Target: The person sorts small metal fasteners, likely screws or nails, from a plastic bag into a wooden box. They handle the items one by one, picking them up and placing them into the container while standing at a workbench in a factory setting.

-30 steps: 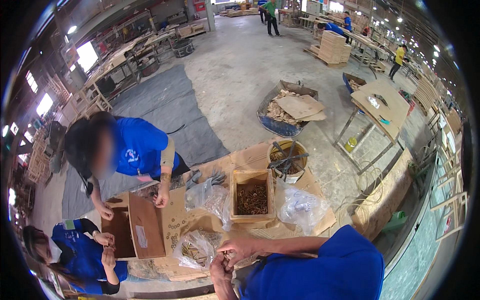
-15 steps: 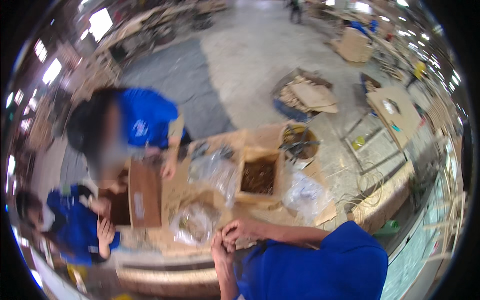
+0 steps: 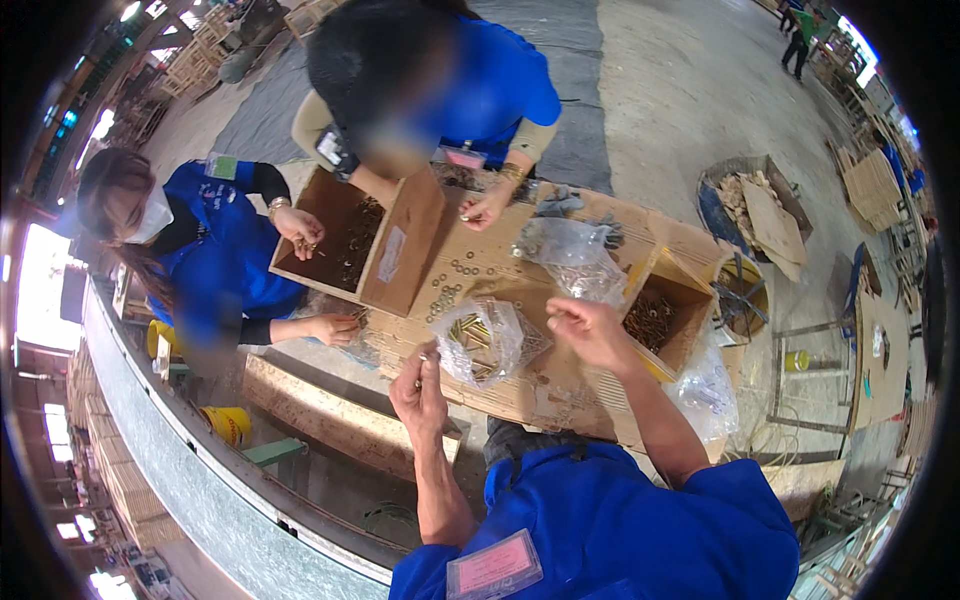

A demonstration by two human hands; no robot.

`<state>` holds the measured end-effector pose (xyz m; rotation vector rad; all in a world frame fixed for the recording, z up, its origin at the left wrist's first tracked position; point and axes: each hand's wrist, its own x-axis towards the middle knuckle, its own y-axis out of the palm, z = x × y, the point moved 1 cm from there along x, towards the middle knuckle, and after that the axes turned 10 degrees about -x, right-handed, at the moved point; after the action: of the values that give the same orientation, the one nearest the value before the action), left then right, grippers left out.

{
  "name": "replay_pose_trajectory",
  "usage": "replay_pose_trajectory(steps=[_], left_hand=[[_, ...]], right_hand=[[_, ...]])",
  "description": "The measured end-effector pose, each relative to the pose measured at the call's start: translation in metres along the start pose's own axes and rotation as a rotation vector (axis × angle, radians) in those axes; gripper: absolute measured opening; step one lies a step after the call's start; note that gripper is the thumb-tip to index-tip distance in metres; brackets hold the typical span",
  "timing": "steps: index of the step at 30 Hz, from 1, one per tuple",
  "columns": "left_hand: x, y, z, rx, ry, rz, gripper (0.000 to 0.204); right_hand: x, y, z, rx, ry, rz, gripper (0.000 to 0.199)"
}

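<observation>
My left hand [image 3: 418,390] is raised at the table's near edge, its thumb and fingers pinched around a small piece too tiny to name. Between my hands lies a clear plastic bag [image 3: 511,340] with several brass-coloured bolts [image 3: 478,335] showing in its mouth. My right hand [image 3: 592,332] hovers just right of that bag, fingers curled together; whatever they hold is hidden. Beside it stands an open wooden box [image 3: 690,290] with small brownish metal parts [image 3: 648,320] inside. Loose washers [image 3: 445,296] are scattered on the cardboard beyond the bag.
Across the table, one co-worker [image 3: 500,90] reaches around a second wooden box [image 3: 405,240]; another [image 3: 225,230] works at its left. More plastic bags [image 3: 575,255] and grey gloves [image 3: 558,202] lie on the cardboard. A yellow bucket [image 3: 742,280] stands at the right.
The view has swung, shifting the table rightward and lower. My hands, together before, are now apart on either side of the bolt bag. The co-workers' hands are now at their box.
</observation>
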<state>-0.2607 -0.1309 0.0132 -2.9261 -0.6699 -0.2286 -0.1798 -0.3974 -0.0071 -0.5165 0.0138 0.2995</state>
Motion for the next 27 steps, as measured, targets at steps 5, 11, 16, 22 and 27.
replay_pose_trajectory(steps=[5,11,16,22,27], left_hand=[[0.107,-0.029,-0.014,0.556,0.178,-0.024,0.021],[0.222,-0.058,0.037,0.949,0.122,0.226,0.022],[0.287,-0.046,0.101,1.118,-0.044,0.656,0.027],[0.329,-0.033,0.146,1.12,-0.413,1.006,0.03],[0.335,-0.01,0.161,1.055,-0.341,1.056,0.03]], right_hand=[[0.026,-0.012,0.005,0.049,0.004,-0.111,0.034],[0.034,0.007,0.0,0.05,0.12,-0.028,0.036],[0.045,0.004,-0.023,0.031,0.187,-0.188,0.032],[0.086,-0.043,-0.058,-0.574,0.177,-0.453,0.021],[0.122,-0.05,-0.109,-0.805,0.208,-0.303,0.021]])
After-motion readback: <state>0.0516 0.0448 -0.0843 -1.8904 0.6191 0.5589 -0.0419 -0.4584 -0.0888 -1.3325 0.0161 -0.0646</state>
